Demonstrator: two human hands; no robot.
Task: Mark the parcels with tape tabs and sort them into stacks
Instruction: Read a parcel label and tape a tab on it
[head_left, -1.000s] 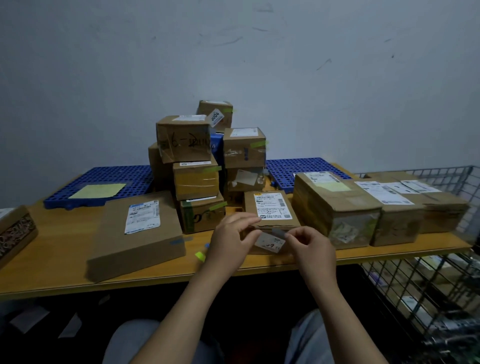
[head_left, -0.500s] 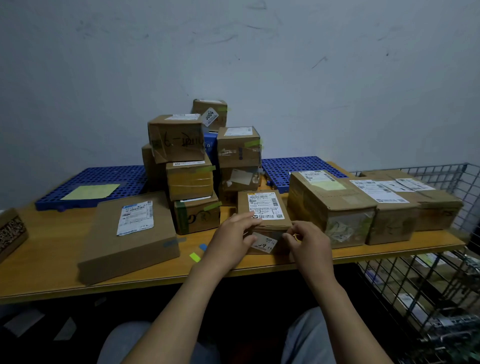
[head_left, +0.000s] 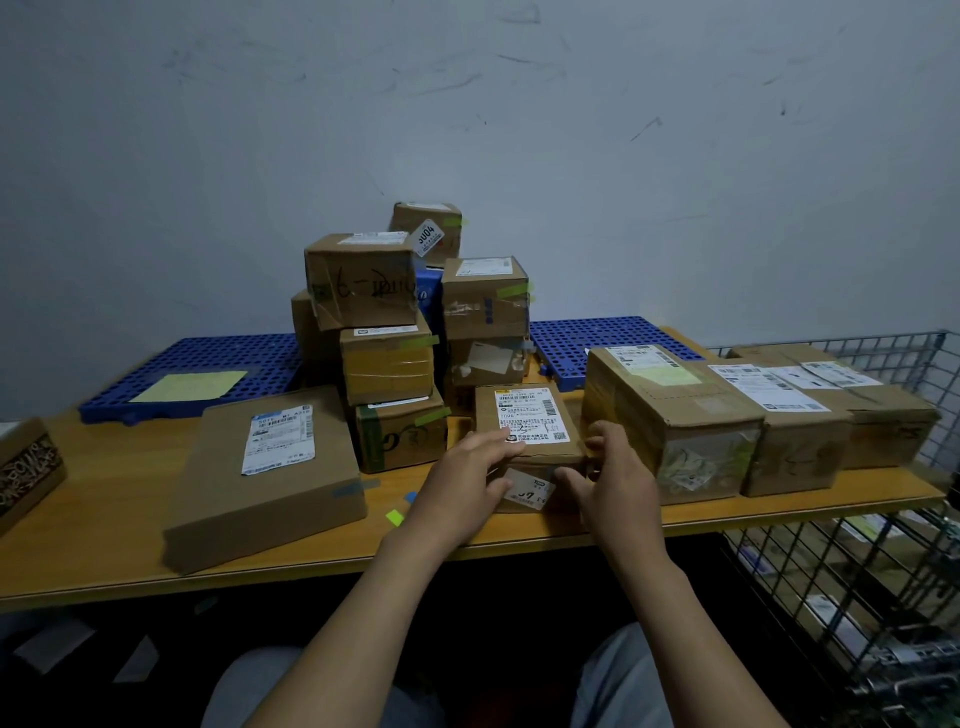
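Note:
A small brown parcel (head_left: 524, 415) with a white shipping label lies at the table's front edge, in the middle. My left hand (head_left: 467, 480) grips its left front corner, fingers over the top edge, thumb on the front face. My right hand (head_left: 615, 480) holds its right front corner, thumb on the front face beside a small white sticker (head_left: 527, 488). Behind it rises a stack of parcels (head_left: 387, 332), some with green tape tabs. A flat parcel (head_left: 270, 467) with a blue tab lies to the left.
Large parcels (head_left: 670, 415) line the table's right side. Blue perforated pallets (head_left: 202, 358) lie along the wall. Loose green and blue tape tabs (head_left: 395, 516) sit on the wooden table (head_left: 104, 551). A wire cage (head_left: 872, 587) stands at right. A printed box (head_left: 26, 467) sits at far left.
Both hands have moved from pinching a tape piece at the parcel's front to gripping its two front corners. The view shifted slightly.

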